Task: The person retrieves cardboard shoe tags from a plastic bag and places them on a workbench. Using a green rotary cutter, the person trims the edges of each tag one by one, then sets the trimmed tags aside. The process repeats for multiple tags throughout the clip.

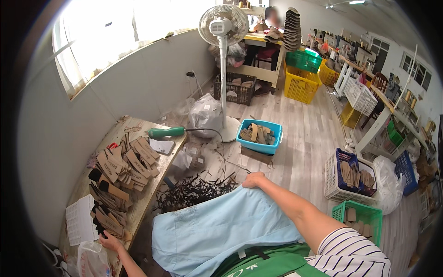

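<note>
Green apron [290, 265] lies nearest; right hand [254, 180] grips blue cloth [221, 226]. Left hand [110, 241], half-curled, seemingly selects strips [109, 221], grip unclear; lifting needs pinching.

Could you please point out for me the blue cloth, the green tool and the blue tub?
Blue cloth [221, 226]: head view, on the middle of its spread surface.
Green tool [166, 132]: head view, on its handle.
Blue tub [256, 147]: head view, on its near wall.

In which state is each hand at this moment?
Left hand: at the tan strips; grip cannot be told.
Right hand: on the light blue cloth; grip cannot be told.
</note>
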A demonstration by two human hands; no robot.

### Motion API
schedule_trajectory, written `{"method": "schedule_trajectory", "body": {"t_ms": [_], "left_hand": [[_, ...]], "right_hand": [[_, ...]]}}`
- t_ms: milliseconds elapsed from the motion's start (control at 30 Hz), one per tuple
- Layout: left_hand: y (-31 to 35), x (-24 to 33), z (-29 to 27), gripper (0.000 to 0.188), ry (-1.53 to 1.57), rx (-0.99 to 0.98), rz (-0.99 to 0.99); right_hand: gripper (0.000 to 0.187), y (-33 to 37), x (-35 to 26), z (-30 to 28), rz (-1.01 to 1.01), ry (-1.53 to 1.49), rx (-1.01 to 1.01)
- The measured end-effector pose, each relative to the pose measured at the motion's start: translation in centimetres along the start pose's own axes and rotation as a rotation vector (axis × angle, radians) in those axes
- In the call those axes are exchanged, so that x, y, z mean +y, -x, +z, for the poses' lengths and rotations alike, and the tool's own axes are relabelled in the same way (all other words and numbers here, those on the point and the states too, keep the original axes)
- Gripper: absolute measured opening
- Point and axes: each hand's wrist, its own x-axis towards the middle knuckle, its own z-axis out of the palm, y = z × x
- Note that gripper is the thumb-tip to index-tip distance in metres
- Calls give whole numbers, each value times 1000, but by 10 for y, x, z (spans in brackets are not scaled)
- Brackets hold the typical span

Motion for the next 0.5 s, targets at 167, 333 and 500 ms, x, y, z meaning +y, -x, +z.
{"method": "schedule_trajectory", "body": {"t_ms": [167, 333, 500], "left_hand": [[3, 2, 1, 44, -38, -32, 7], [11, 8, -2, 42, -38, -73, 11], [10, 3, -6, 40, -37, -60, 22]], "right_hand": [[55, -6, 6, -2, -1, -10, -75], [55, -14, 14, 2, -9, -37, -45], [53, -9, 5, -3, 24, -42, -38]]}}
